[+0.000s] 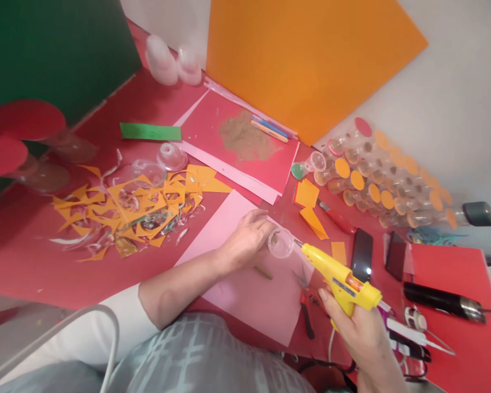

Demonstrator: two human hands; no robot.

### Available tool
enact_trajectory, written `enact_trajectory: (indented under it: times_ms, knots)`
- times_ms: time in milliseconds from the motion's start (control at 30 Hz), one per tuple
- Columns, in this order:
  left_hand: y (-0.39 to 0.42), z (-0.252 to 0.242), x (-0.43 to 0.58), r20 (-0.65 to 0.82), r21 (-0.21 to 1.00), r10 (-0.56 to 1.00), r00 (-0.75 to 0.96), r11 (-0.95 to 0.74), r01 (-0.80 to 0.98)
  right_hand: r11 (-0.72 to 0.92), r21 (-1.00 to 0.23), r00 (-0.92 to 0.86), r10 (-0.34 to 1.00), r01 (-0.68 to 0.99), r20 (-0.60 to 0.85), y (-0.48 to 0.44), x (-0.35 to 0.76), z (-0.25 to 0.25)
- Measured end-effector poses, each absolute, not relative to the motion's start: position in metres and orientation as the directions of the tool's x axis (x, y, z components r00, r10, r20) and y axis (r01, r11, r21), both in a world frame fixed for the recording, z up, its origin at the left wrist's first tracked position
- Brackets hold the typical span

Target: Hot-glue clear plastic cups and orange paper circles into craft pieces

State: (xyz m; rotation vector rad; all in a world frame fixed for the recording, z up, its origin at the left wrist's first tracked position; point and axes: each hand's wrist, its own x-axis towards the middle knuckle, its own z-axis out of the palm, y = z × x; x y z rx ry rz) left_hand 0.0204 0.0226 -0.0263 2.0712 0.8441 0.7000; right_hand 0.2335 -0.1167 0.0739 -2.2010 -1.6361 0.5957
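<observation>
My left hand [247, 240] grips a small clear plastic bottle piece [281, 243], its round rim facing the right. In my right hand [358, 333] is a yellow hot glue gun [335, 270], its nozzle close to that rim; whether they touch I cannot tell. An orange-tinted part shows in the gun's body. Below both hands lies a pink sheet [229, 289] with a short brown stick [263, 272] on it. Red-and-black handled scissors [306, 314] rest at the sheet's right edge, left of my right hand. My left fingertips are partly hidden behind the clear piece.
Orange paper scraps [123, 202] are heaped at the left. Stacked clear bottles [372, 180] with orange discs stand right. Brown powder [245, 136] lies on a red sheet. A utility knife [337, 218], a phone [362, 254] and a black cylinder [442, 300] lie right.
</observation>
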Motion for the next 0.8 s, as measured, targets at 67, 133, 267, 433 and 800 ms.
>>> enact_trajectory:
  times_ms: [67, 133, 267, 433, 800]
  knots:
    - [0.023, -0.026, 0.020, 0.189, 0.818, 0.757, 0.626, -0.474, 0.327, -0.300, -0.488, 0.269, 0.954, 0.820, -0.134, -0.113, 0.228, 0.076]
    - [0.023, -0.026, 0.020, 0.193, 0.818, 0.759, 0.621, -0.475, 0.325, -0.307, -0.478, 0.283, 0.951, 0.823, -0.123, -0.109, 0.223, 0.079]
    - [0.023, -0.023, 0.021, 0.222, 0.807, 0.755, 0.617, -0.498, 0.319, -0.309, -0.460, 0.298, 0.950, 0.833, -0.098, -0.104, 0.218, 0.077]
    - [0.024, -0.020, 0.022, 0.224, 0.809, 0.754, 0.617, -0.497, 0.314, -0.252, -0.477, 0.252, 0.965, 0.842, -0.065, -0.101, 0.222, 0.070]
    - [0.023, -0.026, 0.020, 0.177, 0.822, 0.753, 0.634, -0.467, 0.326, -0.162, -0.475, 0.172, 0.985, 0.865, -0.021, -0.114, 0.235, 0.073]
